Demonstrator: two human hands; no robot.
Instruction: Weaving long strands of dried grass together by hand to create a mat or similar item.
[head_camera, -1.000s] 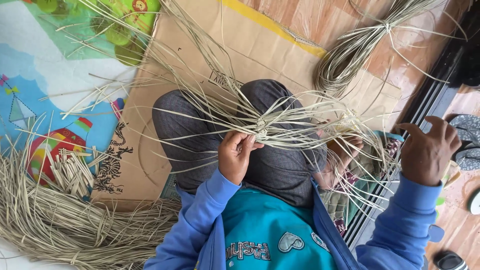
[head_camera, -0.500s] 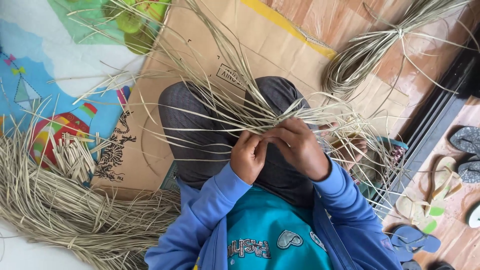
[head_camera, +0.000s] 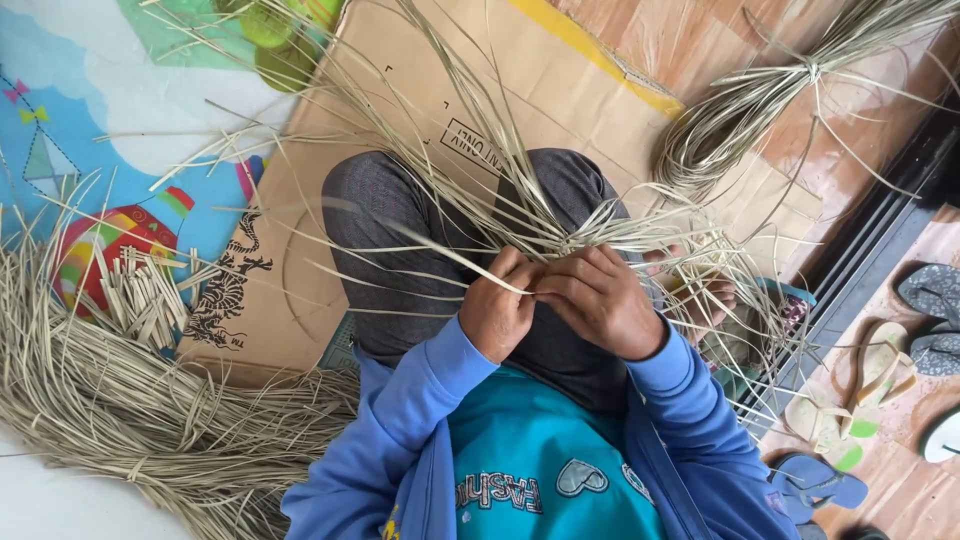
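Note:
I sit cross-legged in grey trousers on a flattened cardboard sheet (head_camera: 300, 200). Both hands meet over my lap at the knot of a woven bundle of dry straw strips (head_camera: 500, 180) that fans out up and to both sides. My left hand (head_camera: 497, 310) pinches strips between thumb and fingers. Touching it, my right hand (head_camera: 603, 300) closes on the same strips. Loose ends trail to the right over my foot (head_camera: 712, 298).
A big heap of dry straw (head_camera: 120, 410) lies at the lower left, with short cut pieces (head_camera: 150, 290) on a colourful play mat (head_camera: 90, 130). A tied coil of straw (head_camera: 740, 110) rests at the upper right. Several sandals (head_camera: 890, 350) lie beyond a dark door track.
My right hand came in from far out on the right and joined the left hand at the weave. The view shifted slightly, bringing more sandals into sight.

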